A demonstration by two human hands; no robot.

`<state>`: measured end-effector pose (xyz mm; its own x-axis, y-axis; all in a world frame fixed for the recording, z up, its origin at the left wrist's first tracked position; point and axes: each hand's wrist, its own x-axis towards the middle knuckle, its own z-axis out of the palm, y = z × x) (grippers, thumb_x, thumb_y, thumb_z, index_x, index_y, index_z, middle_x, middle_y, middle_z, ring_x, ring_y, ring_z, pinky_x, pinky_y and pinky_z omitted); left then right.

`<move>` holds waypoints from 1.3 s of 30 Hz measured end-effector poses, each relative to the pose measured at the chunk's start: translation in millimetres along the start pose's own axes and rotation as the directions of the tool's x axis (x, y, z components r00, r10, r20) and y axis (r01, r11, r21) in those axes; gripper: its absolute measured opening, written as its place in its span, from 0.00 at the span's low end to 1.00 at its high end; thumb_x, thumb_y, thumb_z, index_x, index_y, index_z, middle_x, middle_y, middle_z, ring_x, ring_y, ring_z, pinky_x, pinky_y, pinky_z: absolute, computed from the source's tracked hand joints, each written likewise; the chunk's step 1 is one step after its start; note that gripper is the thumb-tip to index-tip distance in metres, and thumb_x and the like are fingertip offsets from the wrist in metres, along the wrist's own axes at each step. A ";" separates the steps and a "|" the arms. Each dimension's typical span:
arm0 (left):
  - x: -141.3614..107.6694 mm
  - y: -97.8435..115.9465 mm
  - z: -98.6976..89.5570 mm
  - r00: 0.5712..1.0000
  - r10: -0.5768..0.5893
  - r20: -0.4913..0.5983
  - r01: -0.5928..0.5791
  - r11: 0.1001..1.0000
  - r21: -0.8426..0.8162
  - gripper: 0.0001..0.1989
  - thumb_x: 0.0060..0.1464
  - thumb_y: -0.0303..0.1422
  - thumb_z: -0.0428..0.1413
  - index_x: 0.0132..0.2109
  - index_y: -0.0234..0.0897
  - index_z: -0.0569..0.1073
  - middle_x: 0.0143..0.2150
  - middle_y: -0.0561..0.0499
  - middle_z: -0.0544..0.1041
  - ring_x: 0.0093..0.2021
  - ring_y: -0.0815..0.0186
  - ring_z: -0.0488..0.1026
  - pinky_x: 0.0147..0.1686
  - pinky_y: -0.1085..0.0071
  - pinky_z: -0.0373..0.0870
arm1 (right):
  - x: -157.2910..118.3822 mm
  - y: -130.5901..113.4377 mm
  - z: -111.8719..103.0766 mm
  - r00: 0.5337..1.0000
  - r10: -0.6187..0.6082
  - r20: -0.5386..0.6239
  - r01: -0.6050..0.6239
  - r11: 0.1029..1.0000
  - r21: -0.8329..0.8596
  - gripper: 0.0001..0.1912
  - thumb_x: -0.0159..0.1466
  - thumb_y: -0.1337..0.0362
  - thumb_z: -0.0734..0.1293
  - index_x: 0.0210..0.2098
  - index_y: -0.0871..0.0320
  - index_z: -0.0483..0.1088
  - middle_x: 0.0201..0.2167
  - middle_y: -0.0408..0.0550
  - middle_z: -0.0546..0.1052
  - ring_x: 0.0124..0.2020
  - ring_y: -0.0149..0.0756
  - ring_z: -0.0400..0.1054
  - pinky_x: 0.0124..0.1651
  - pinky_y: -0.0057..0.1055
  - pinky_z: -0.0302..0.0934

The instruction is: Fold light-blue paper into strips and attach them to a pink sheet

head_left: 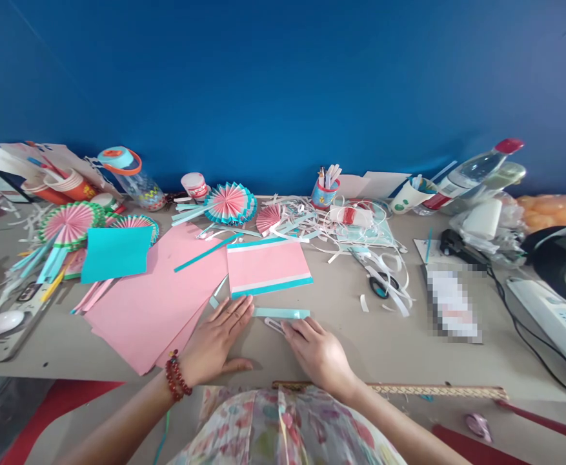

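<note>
A narrow light-blue strip [287, 313] lies on the table in front of me. My left hand [222, 336] is open and flat, its fingertips over the strip's left end. Near the strip's right end my right hand [314, 349] is closed round a small pale tool [273, 325], whose tip shows to the left of the fingers; what kind of tool it is I cannot make out. Just beyond the strip lies a pink sheet [269, 266] with blue and white bands along its long edges.
Large pink sheets [161, 297] and a teal sheet [117, 254] lie at the left. Folded paper rosettes [230, 203] and curled paper scraps [302, 219] line the back. Scissors [383, 285], a glue gun [464, 248] and a power strip [551, 316] are at the right.
</note>
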<state>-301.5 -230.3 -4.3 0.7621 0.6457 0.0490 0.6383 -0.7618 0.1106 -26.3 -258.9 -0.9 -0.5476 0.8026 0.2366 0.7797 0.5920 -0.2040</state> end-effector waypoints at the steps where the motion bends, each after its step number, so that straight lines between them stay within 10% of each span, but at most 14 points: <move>1: 0.3 0.1 -0.6 1.000 0.002 0.001 -0.002 1.000 0.000 0.49 0.58 0.61 0.43 0.72 0.31 0.41 0.72 0.39 0.47 0.71 0.51 0.47 0.69 0.53 0.41 | 0.6 -0.9 1.5 1.000 -0.007 -0.003 0.007 1.000 0.003 0.14 0.67 0.71 0.62 0.50 0.62 0.71 0.34 0.50 0.74 0.35 0.37 0.68 0.37 0.31 0.68; 11: 0.0 -0.1 -4.5 1.000 -0.002 0.000 0.002 0.998 -0.068 0.50 0.58 0.60 0.46 0.72 0.30 0.36 0.72 0.38 0.47 0.71 0.50 0.46 0.69 0.52 0.43 | 7.7 -12.6 8.9 1.000 -0.024 0.018 0.025 0.999 -0.020 0.15 0.66 0.71 0.62 0.52 0.61 0.70 0.35 0.50 0.74 0.35 0.39 0.66 0.35 0.33 0.67; 19: -19.9 -14.0 -18.8 0.998 -0.009 -0.058 -0.007 0.961 -0.276 0.36 0.66 0.31 0.41 0.71 0.33 0.27 0.73 0.40 0.47 0.72 0.57 0.46 0.67 0.53 0.52 | 6.7 -10.9 9.5 1.000 0.002 0.014 -0.001 1.000 -0.027 0.14 0.67 0.71 0.60 0.50 0.59 0.71 0.35 0.50 0.75 0.36 0.38 0.66 0.35 0.32 0.66; 39: -24.4 -17.9 -12.7 0.996 0.069 0.051 -0.055 0.970 -0.236 0.39 0.68 0.40 0.44 0.71 0.32 0.28 0.72 0.41 0.49 0.71 0.56 0.48 0.69 0.54 0.49 | 8.7 -9.5 9.0 0.999 -0.051 -0.019 0.051 0.998 -0.021 0.14 0.68 0.71 0.58 0.49 0.62 0.72 0.33 0.50 0.74 0.34 0.36 0.66 0.34 0.30 0.65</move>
<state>-332.9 -231.7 5.1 0.8085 0.5884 0.0061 0.5519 -0.7618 0.3392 -41.1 -256.9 -5.4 -0.5807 0.7698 0.2648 0.7573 0.6302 -0.1713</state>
